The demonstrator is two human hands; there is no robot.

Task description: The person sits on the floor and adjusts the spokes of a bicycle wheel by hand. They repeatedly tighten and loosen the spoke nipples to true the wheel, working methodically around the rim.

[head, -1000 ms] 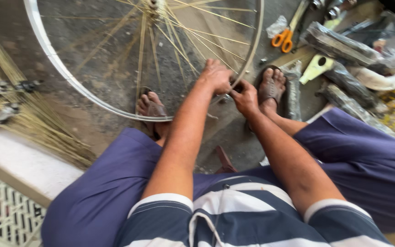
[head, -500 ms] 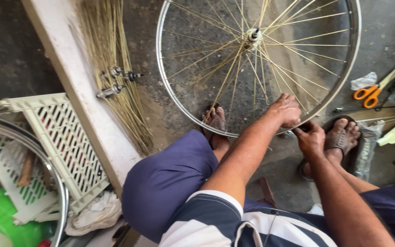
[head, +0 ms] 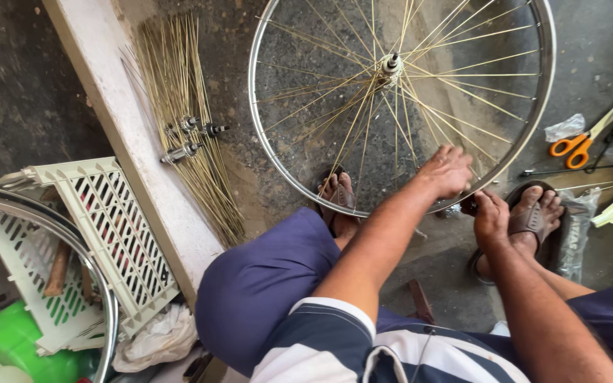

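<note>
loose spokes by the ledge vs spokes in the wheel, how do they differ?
The loose spokes lie flat in a roughly parallel bundle on the ground, with hubs resting on them. The wheel spokes fan out from the centre hub to the rim, laced and crossing. Both look thin and brass-coloured.

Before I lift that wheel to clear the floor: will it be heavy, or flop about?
Probably light for its size: the wheel is only a thin metal rim with no tyre. It should stay fairly stiff, since many spokes already tie the rim to the hub. Tipped on edge it would likely roll. The left hand rests on it now.
</note>
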